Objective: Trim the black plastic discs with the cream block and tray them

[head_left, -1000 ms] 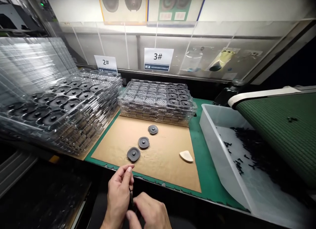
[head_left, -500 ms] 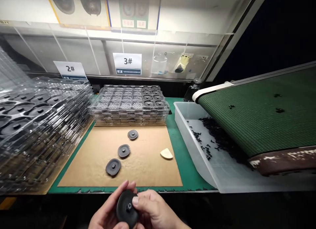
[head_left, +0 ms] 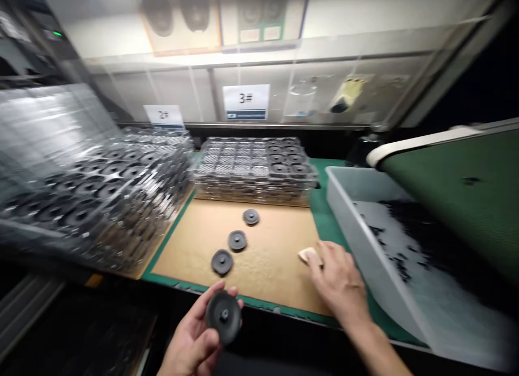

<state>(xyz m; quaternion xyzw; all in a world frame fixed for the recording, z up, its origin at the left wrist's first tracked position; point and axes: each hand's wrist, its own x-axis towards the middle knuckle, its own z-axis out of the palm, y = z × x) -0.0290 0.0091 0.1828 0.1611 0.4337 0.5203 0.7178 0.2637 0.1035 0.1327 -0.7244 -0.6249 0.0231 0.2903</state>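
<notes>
Just off the near edge of the worktop, a dark grey, round, dished disc (head_left: 229,322) is held up in the air, its central stub facing the camera. The left hand (head_left: 197,338) pinches it by the rim, thumb on the near side and fingers behind. Over to the right, the right hand (head_left: 338,278) reaches across the board, its thumb against a cream-coloured, wedge-shaped piece (head_left: 305,254) and its fingers bent round the right side; the picture is blurred, so I cannot tell whether they grip it firmly. Between the hands and farther back, three similar dark grey, rounded discs (head_left: 234,244) lie apart in a slanting row, stubs up, on a flat sheet of brown cardboard (head_left: 275,268), which rests on a green mat (head_left: 324,173). Behind the sheet stands a low stack of clear plastic compartment trays (head_left: 251,185), with dark discs in the right-hand columns of the top one. To the left rises a taller stack of clear plastic trays (head_left: 152,197), also bearing dark discs. At the right, a whitish, translucent plastic bin (head_left: 338,203) contains many small black pieces (head_left: 405,230), and a sloping green conveyor belt (head_left: 466,213) overhangs it. White paper signs marked 2# (head_left: 164,116) and 3# (head_left: 246,101) stand at the back
</notes>
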